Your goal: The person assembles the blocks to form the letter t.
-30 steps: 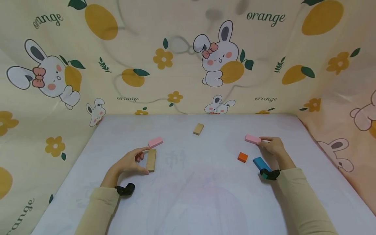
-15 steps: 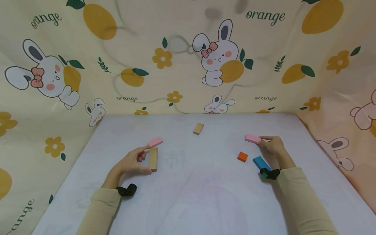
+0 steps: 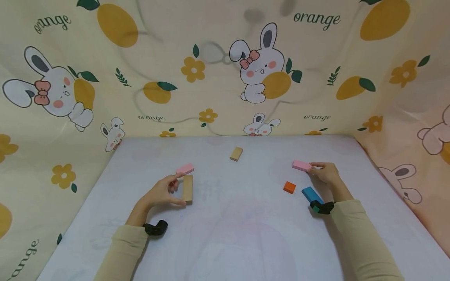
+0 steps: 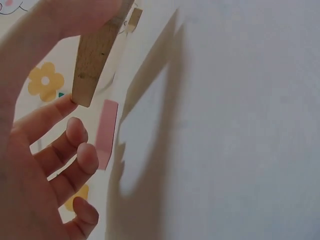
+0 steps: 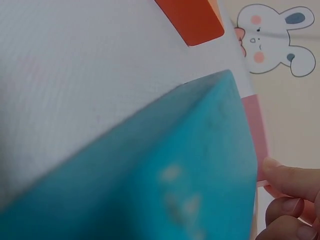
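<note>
My left hand (image 3: 161, 192) pinches a long plain wooden block (image 3: 188, 189) by its ends, between thumb and index finger. In the left wrist view this wooden block (image 4: 95, 62) is held above the table, its shadow falling apart from it. Just behind it lies a pink block (image 3: 185, 168). At the right, my right hand (image 3: 326, 173) pinches the near end of another pink block (image 3: 301, 166), which is also seen in the right wrist view. A blue block (image 3: 312, 194) lies under the right wrist, looming large and partly blurred in that wrist's view.
An orange block (image 3: 290, 187) lies left of the blue one. Farther back, a small wooden block (image 3: 236, 153) lies on the white table (image 3: 239, 234). A printed cloth (image 3: 211, 93) with rabbits and oranges rises behind the table and along its sides.
My left hand has shifted slightly to the right and away from me, carrying the wooden block with it. The right hand keeps its place on the pink block.
</note>
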The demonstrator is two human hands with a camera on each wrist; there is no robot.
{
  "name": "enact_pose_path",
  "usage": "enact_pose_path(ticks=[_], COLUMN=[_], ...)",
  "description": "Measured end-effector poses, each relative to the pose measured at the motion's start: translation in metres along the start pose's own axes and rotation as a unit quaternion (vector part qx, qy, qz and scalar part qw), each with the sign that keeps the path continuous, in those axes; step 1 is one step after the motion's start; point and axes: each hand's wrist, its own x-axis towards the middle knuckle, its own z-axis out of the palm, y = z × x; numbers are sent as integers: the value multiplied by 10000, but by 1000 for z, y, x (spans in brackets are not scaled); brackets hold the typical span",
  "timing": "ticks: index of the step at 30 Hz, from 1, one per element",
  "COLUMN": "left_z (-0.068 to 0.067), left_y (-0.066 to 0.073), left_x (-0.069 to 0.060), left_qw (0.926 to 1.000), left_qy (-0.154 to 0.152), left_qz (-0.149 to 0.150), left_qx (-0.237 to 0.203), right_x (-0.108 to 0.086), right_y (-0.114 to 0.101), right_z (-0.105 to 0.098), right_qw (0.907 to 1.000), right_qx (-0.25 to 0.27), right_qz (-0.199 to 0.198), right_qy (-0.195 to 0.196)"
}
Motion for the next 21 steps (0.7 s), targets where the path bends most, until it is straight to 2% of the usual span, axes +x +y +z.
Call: enact_pose_path(ticks=[4, 12, 16, 21], left_z=[2, 9, 12, 16], left_y=[5, 11, 14, 18], left_x=[1, 5, 7, 10], left_qw=[10000, 9997, 9994, 9993], left_qy=[26, 77, 121, 190], left_qz=[-17, 204, 310, 276], left_qx=[66, -82, -139, -134], right_x=[0, -1, 0, 1], right_y=[0, -1, 0, 0], right_z=[0, 1, 1, 0], right_qw=[10000, 9998, 9998, 9999], right_qx=[-33, 95, 96, 96], right_qz=[-13, 192, 171, 59], right_qy=[6, -32, -44, -48])
